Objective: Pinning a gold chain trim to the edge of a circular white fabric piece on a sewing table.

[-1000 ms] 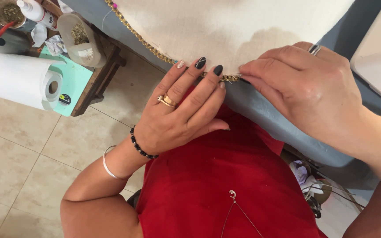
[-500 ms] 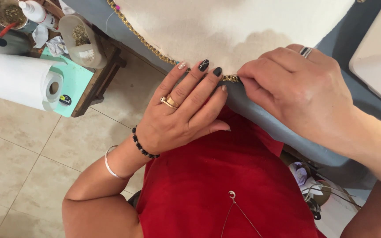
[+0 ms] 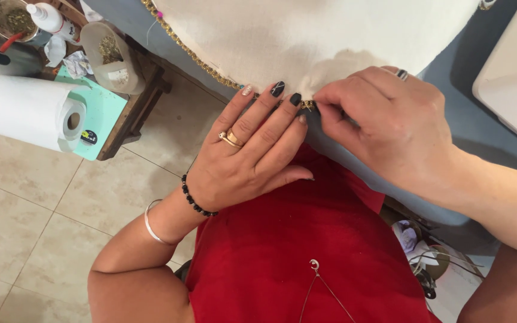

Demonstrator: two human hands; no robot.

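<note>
A cream fabric piece (image 3: 306,36) lies on a grey table (image 3: 354,161), edged with a gold bead trim (image 3: 186,51). My left hand (image 3: 249,152) rests flat, fingers together, pressing the fabric's edge and trim at the table's near rim. It wears a gold ring, a black bead bracelet and a silver bangle. My right hand (image 3: 384,122) sits just right of it, fingertips pinched on the trim and fabric edge where the two hands meet. The trim under the fingers is mostly hidden.
A small wooden side table (image 3: 133,116) at left holds a white paper roll (image 3: 25,110), a teal board (image 3: 100,113), a clear tub of beads (image 3: 112,57) and a glue bottle (image 3: 46,15). A white machine (image 3: 513,72) stands at right. Beige tile floor lies below.
My right hand has slid slightly left along the edge toward my left fingertips. My left hand stays pressed in place.
</note>
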